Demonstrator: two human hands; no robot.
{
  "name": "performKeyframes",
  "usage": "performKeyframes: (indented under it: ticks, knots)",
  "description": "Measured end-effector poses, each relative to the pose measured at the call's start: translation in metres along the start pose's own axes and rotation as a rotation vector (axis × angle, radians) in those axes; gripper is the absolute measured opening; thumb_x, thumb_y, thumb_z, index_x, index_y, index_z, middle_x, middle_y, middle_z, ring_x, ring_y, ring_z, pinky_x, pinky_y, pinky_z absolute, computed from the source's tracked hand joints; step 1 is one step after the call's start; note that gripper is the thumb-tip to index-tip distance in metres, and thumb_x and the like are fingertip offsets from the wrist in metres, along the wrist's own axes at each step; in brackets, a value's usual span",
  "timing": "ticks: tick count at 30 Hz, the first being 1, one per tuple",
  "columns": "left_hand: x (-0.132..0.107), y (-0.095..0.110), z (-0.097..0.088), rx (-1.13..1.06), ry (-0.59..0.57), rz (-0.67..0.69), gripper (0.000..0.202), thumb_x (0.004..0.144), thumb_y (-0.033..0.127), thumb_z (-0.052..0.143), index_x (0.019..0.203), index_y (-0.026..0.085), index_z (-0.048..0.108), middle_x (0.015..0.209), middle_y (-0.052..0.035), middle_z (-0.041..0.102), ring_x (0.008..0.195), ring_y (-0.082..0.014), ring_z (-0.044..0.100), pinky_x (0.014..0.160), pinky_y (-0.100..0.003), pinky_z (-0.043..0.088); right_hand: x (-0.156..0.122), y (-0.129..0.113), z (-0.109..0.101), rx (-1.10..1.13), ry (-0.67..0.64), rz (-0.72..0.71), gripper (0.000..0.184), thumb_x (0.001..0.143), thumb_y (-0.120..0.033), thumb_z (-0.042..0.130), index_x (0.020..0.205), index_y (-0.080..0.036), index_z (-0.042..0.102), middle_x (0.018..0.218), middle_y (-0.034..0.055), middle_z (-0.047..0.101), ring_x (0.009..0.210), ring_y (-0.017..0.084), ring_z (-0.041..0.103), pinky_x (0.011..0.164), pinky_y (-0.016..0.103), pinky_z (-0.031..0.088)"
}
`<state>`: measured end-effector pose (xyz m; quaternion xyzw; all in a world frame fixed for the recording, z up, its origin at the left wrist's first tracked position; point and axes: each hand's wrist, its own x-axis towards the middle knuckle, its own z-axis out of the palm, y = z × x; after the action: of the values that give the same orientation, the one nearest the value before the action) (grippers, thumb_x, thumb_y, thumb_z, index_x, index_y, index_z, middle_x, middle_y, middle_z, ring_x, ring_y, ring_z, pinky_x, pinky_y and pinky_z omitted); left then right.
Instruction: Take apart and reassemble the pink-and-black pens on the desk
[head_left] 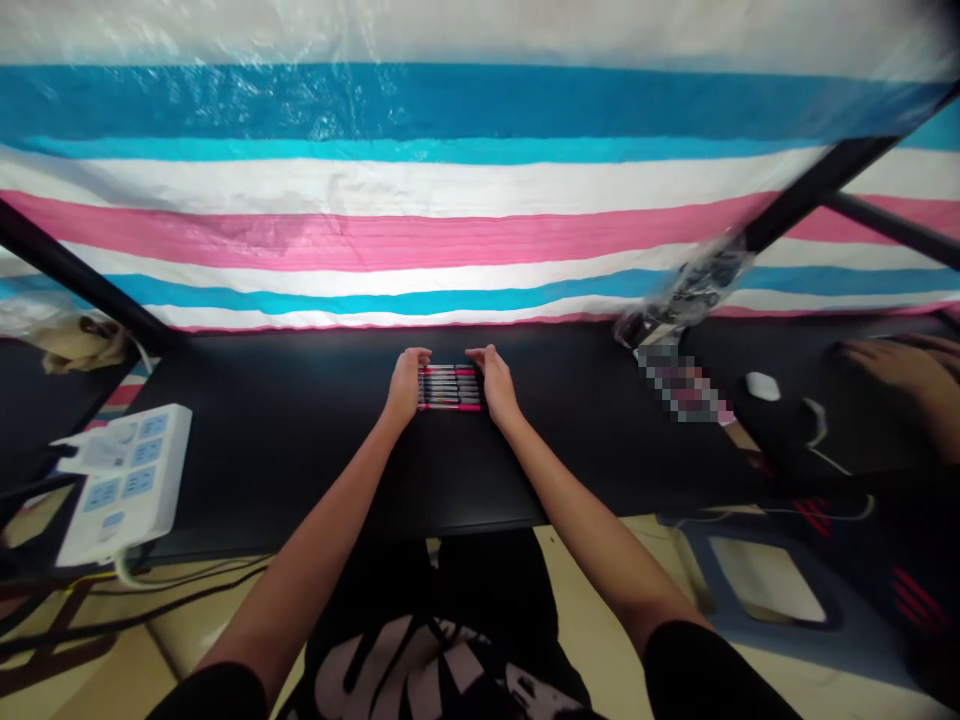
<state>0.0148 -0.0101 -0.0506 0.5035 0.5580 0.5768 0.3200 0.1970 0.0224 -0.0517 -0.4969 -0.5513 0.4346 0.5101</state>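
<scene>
Several clear-barrelled pens [450,388] lie side by side in a row on the black table, some with red parts and others with dark ones. My left hand [405,383] curves round the left ends of the row. At the right ends, my right hand [498,384] is cupped the same way, its thumb side towards me partly hidden. Between the two hands the row is held level, with the fingertips bent inwards along its far side.
A white power strip [127,480] lies on the table [300,450] at left. To the right are a plastic-wrapped bundle [690,290], a blurred-out packet [684,385], a white mouse [763,386] and another person's hand [885,362]. A striped sheet [420,180] hangs behind.
</scene>
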Motion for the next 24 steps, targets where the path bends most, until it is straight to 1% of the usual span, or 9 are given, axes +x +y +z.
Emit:
performKeyframes:
  ticks: [3, 7, 12, 15, 19, 22, 24]
  knots:
    - [-0.005, 0.001, -0.001, 0.006, -0.019, 0.028, 0.060, 0.105, 0.064, 0.027, 0.106, 0.022, 0.069, 0.110, -0.0098, 0.067, 0.109, -0.0223, 0.064, 0.104, -0.039, 0.049, -0.006, -0.003, -0.001, -0.004, 0.026, 0.018, 0.072, 0.095, -0.079, 0.030, 0.099, -0.020, 0.072, 0.110, 0.0119, 0.075, 0.109, 0.026, 0.069, 0.103, 0.041, 0.049]
    - [-0.013, 0.007, -0.003, 0.008, -0.040, 0.033, 0.058, 0.106, 0.063, 0.027, 0.109, 0.022, 0.068, 0.114, -0.0098, 0.066, 0.111, -0.0214, 0.064, 0.102, -0.037, 0.049, -0.013, -0.011, -0.002, -0.057, 0.030, -0.016, 0.067, 0.096, -0.077, 0.034, 0.094, -0.021, 0.070, 0.104, 0.0099, 0.075, 0.104, 0.026, 0.068, 0.103, 0.041, 0.049]
    - [-0.016, 0.015, 0.000, 0.025, -0.020, 0.028, 0.058, 0.105, 0.065, 0.027, 0.104, 0.022, 0.067, 0.106, -0.0092, 0.067, 0.105, -0.0213, 0.064, 0.099, -0.037, 0.049, -0.015, -0.012, -0.004, -0.071, 0.023, -0.017, 0.064, 0.099, -0.074, 0.034, 0.094, -0.022, 0.071, 0.102, 0.0090, 0.075, 0.103, 0.026, 0.069, 0.101, 0.042, 0.049]
    - [-0.017, 0.017, 0.002, 0.004, -0.004, 0.006, 0.061, 0.104, 0.069, 0.028, 0.102, 0.022, 0.066, 0.103, -0.0093, 0.067, 0.102, -0.0219, 0.064, 0.099, -0.038, 0.049, -0.015, -0.009, -0.005, -0.056, 0.032, -0.001, 0.064, 0.099, -0.074, 0.034, 0.094, -0.023, 0.071, 0.105, 0.0093, 0.076, 0.104, 0.026, 0.069, 0.103, 0.043, 0.050]
    - [-0.016, 0.016, 0.002, -0.071, -0.020, -0.040, 0.064, 0.101, 0.074, 0.029, 0.103, 0.022, 0.066, 0.104, -0.0098, 0.067, 0.102, -0.0226, 0.064, 0.100, -0.039, 0.049, -0.014, -0.007, -0.005, 0.018, 0.029, 0.054, 0.066, 0.098, -0.076, 0.033, 0.096, -0.023, 0.071, 0.109, 0.0101, 0.076, 0.109, 0.025, 0.069, 0.105, 0.043, 0.050]
    - [-0.016, 0.014, 0.002, -0.113, -0.039, -0.079, 0.065, 0.100, 0.075, 0.030, 0.105, 0.022, 0.067, 0.107, -0.0102, 0.067, 0.104, -0.0231, 0.064, 0.102, -0.040, 0.049, -0.016, -0.007, -0.003, 0.128, 0.066, 0.090, 0.066, 0.097, -0.076, 0.035, 0.094, -0.021, 0.071, 0.109, 0.0111, 0.077, 0.108, 0.025, 0.071, 0.105, 0.043, 0.051]
    - [-0.016, 0.014, 0.002, -0.142, -0.042, -0.090, 0.066, 0.100, 0.076, 0.029, 0.106, 0.023, 0.067, 0.112, -0.0105, 0.068, 0.110, -0.0237, 0.064, 0.107, -0.042, 0.046, -0.018, -0.008, -0.002, 0.204, 0.092, 0.118, 0.064, 0.096, -0.076, 0.039, 0.092, -0.021, 0.071, 0.106, 0.0112, 0.077, 0.106, 0.024, 0.072, 0.105, 0.043, 0.051]
